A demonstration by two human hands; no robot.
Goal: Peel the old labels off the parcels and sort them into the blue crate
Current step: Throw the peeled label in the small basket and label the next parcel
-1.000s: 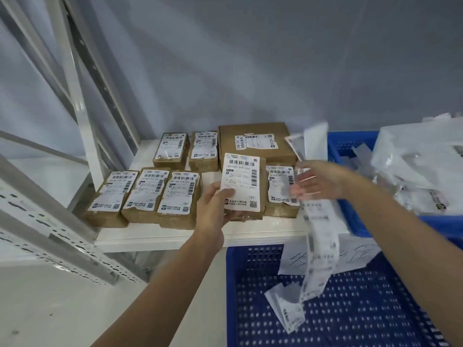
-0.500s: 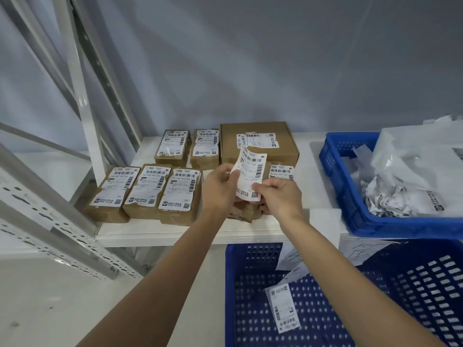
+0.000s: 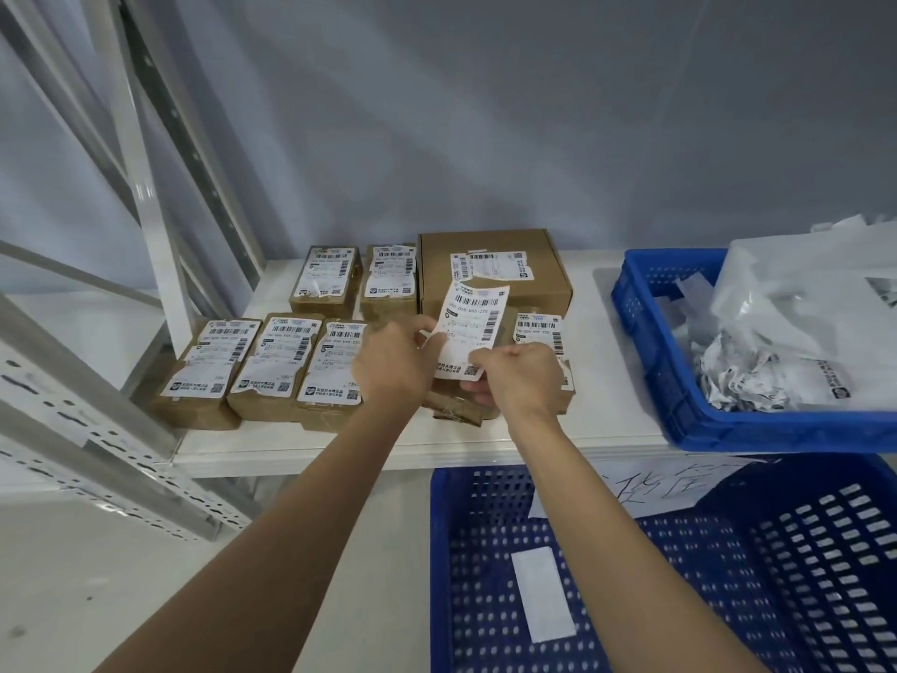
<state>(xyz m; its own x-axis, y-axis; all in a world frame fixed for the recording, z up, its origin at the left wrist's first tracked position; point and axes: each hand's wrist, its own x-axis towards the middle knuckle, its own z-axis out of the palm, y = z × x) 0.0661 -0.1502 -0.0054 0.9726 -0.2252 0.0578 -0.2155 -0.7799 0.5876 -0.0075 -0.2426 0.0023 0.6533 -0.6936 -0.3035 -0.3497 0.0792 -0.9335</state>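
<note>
Two bare forearms, no sleeves, apparently no jewellery

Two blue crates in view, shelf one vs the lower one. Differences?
The shelf crate sits on the white shelf, heaped with crumpled white paper and bags; the lower crate sits below the shelf edge, holding only a white strip and a handwritten sheet. Both are blue perforated plastic.

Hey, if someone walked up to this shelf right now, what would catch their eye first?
First, the two hands at centre: the left hand and right hand pinch a white label lifted above a small parcel. Around them, brown labelled parcels sit in rows on the white shelf. Two blue crates stand out: one on the shelf at right heaped with crumpled paper, one below with a white strip inside.
</note>
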